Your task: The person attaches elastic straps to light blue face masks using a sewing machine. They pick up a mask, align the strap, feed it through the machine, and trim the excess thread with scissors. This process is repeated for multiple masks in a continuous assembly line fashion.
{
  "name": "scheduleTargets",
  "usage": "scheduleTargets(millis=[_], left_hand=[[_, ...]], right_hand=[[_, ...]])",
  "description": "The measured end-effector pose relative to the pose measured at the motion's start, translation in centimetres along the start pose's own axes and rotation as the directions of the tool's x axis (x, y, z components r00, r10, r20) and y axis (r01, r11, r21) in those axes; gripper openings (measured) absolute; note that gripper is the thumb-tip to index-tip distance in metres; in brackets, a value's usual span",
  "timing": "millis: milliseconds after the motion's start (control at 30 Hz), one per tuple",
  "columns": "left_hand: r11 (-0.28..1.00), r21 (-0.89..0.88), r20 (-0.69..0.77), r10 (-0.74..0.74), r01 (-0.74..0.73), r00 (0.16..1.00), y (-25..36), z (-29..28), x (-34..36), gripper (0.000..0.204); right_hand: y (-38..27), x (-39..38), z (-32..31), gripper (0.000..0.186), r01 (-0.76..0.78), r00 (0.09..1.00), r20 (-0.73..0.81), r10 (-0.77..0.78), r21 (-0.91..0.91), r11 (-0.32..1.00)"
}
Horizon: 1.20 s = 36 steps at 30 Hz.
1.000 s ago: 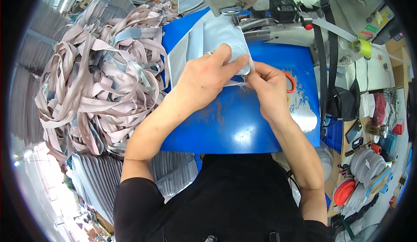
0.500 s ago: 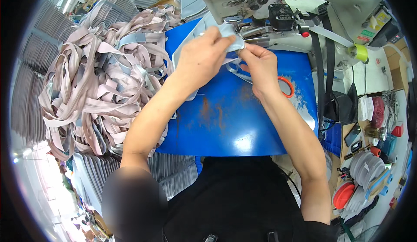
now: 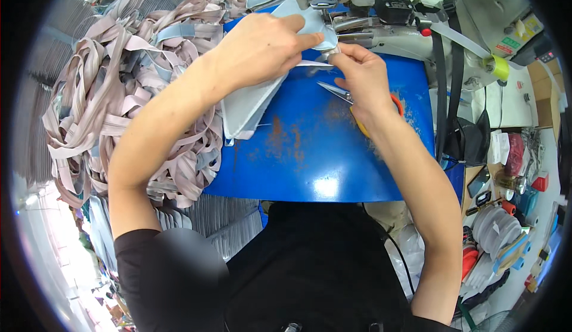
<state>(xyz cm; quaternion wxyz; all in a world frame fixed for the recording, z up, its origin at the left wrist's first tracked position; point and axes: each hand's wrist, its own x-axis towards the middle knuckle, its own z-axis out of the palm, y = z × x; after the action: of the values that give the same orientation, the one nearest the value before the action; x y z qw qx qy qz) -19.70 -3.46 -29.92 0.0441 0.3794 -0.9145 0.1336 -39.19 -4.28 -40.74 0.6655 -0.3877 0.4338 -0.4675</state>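
Observation:
My left hand (image 3: 262, 49) presses a pale blue-grey fabric piece (image 3: 247, 108) down on the blue table (image 3: 310, 159), its fingers pointing at the sewing machine's needle foot (image 3: 325, 7). My right hand (image 3: 360, 75) pinches the front edge of the same fabric just under the needle. The fabric hangs back toward me under my left wrist. A pair of scissors with orange handles (image 3: 342, 93) lies on the table beneath my right hand, partly hidden by it.
A white industrial sewing machine (image 3: 417, 16) fills the far edge. A big heap of beige and grey fabric strips (image 3: 113, 99) lies left of the table. Black straps (image 3: 447, 81) hang at the right, with tools and spools (image 3: 500, 230) beyond.
Both hands have moved away from me with the fabric, from the middle of the blue table up to the machine's needle foot.

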Motion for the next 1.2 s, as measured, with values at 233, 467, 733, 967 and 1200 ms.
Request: scheduleTargets(millis=[233,467,733,967,1200], left_hand=[[0.997,0.073,0.094,0.022,-0.029,0.995,0.0,-0.3,1.7,0.042],[0.994,0.087,0.08,-0.07,0.064,0.994,1.1,0.8,2.2,0.036],[0.982,0.069,0.047,-0.18,0.176,0.983,3.1,1.7,2.8,0.024],[0.945,0.008,-0.019,-0.328,0.328,0.944,4.9,2.9,3.6,0.023],[0.817,-0.344,-0.167,-0.537,0.462,0.827,6.2,4.8,3.3,0.023]], right_hand=[[-1.3,0.3,0.5,0.017,-0.17,0.985,0.007,0.171,0.112,0.979],[-0.8,1.3,0.6,0.017,-0.175,0.984,-0.009,0.178,0.114,0.978],[-1.0,1.1,0.5,0.018,-0.201,0.979,0.008,0.203,0.155,0.967],[-0.9,1.2,0.2,0.019,-0.19,0.981,0.063,0.181,0.206,0.96],[0.0,0.7,-0.7,0.025,-0.178,0.982,0.12,0.147,0.321,0.93]])
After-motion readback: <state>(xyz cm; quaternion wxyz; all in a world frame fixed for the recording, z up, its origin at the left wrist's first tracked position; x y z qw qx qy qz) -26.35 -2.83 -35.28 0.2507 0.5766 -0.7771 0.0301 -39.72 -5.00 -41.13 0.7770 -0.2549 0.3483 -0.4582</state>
